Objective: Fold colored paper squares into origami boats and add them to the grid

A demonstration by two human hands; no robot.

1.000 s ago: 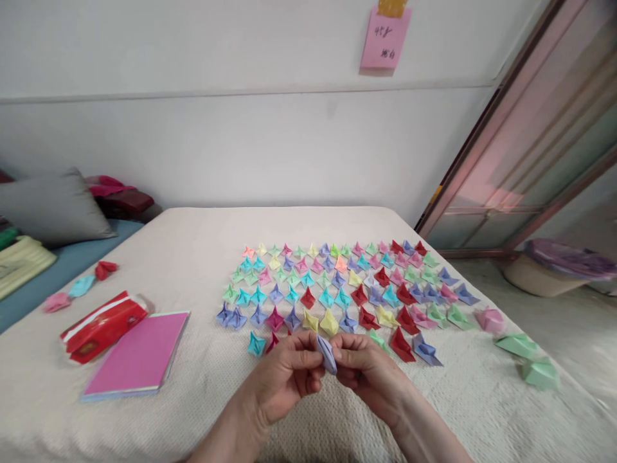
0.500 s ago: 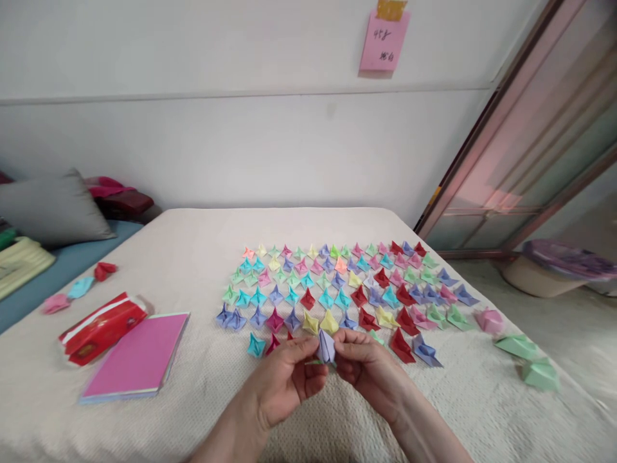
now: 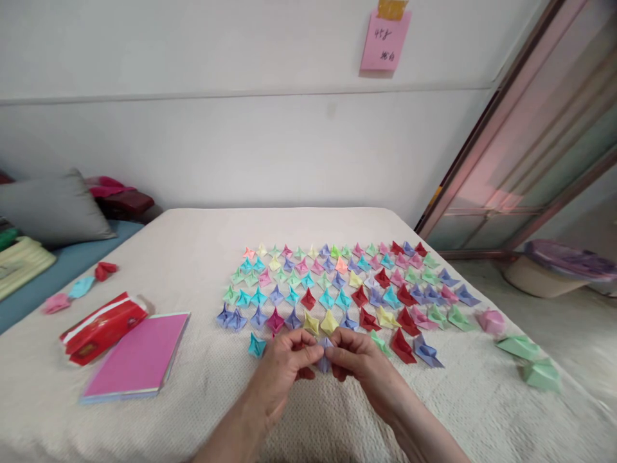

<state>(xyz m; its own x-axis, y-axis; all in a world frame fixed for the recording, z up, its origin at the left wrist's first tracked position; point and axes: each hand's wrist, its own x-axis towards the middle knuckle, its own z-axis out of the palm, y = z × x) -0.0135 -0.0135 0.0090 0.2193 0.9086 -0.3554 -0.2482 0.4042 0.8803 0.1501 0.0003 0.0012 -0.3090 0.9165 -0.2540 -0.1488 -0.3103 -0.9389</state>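
Note:
Both of my hands meet low in the middle of the head view, pinching one small lavender folded paper piece [image 3: 324, 357] between their fingertips. My left hand [image 3: 285, 368] grips its left side with curled fingers. My right hand [image 3: 360, 361] grips its right side the same way. Just beyond my fingers lie rows of several small folded paper shapes [image 3: 337, 283] in many colours, set out on a cream cloth-covered table [image 3: 202, 251]. A teal one [image 3: 256, 344] and a red one [image 3: 400, 343] sit closest to my hands.
A stack of pink paper sheets [image 3: 139, 357] and a red packet [image 3: 102, 325] lie at the left. Larger green folded pieces [image 3: 530, 360] and a pink one [image 3: 490, 319] sit at the right edge. A grey cushion [image 3: 53, 207] is at far left; a pink note [image 3: 384, 40] hangs on the wall.
My hands have shifted slightly forward and closed in tighter on the lavender piece, which has turned and is now mostly covered by my fingertips.

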